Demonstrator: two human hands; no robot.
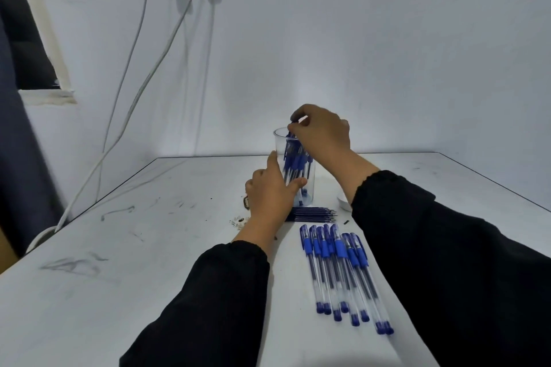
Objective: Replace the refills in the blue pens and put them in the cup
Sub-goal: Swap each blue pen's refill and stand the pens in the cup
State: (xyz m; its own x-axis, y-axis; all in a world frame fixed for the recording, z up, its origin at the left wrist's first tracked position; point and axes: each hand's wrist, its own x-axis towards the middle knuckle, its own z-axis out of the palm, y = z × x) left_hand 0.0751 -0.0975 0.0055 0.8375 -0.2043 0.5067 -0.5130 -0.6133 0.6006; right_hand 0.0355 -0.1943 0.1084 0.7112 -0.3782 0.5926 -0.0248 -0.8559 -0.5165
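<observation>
Nearest the lens, two black sleeves (214, 301) reaching forward over a white table (125, 262). Just beyond, a row of capped pens (340, 268) lying side by side, caps away, ends toward the body: probably laid out that way for picking up one at a time, still awaiting new refills. Past them, a small bundle of loose refills (313, 214) lying crosswise, just in front of the cup (308, 185) and close to both hands, likely kept there for quick reach.

Cup upright near mid-table, clear, already holding several blue pens standing tips down. Left hand (271, 191) wrapped round its lower wall, thumb on the near side, fingers curled behind: a steadying hold, presumably against tipping under the leaning pens. Right hand (322, 131) above the rim, thumb and forefinger pinching the top of a pen (293, 140) whose barrel stands inside the cup. Whether going in or being straightened, impossible to tell.

Further out: a white lid-like disc (344, 202) partly hidden behind the right sleeve, dark crumbs and scuffs left of the cup, cables (140, 89) hanging down the wall.
</observation>
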